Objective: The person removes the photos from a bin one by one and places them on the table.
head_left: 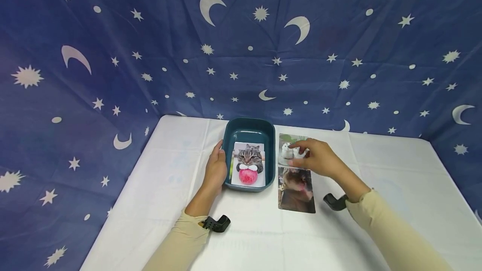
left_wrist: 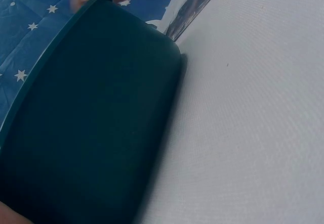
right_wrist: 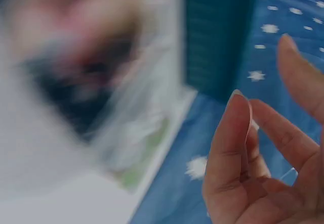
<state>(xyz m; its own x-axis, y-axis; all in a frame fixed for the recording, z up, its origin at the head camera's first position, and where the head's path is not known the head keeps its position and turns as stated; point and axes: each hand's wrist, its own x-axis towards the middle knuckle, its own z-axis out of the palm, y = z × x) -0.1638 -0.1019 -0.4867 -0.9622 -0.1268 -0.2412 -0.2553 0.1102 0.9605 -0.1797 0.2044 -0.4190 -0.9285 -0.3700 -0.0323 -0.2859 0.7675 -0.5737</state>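
A dark teal plastic bin (head_left: 250, 123) stands on the white-covered table, with picture cards lying in it. The top card (head_left: 251, 160) shows a tabby cat's face above a pink ball. My left hand (head_left: 216, 168) rests against the bin's left side, its fingers along the outer wall; in the left wrist view that hand is mostly out of frame. Over a card with white cats (head_left: 285, 149), right of the bin, is my right hand (head_left: 314, 156). Its thumb and fingers are apart, with nothing between them in the right wrist view (right_wrist: 268, 168). Below lies a brownish card (head_left: 296, 193).
White cloth covers the table (head_left: 376, 170). Behind and to the left hangs a blue curtain (head_left: 241, 32) with moons and stars. Black devices sit at the left wrist (head_left: 218, 223) and the right wrist (head_left: 335, 201).
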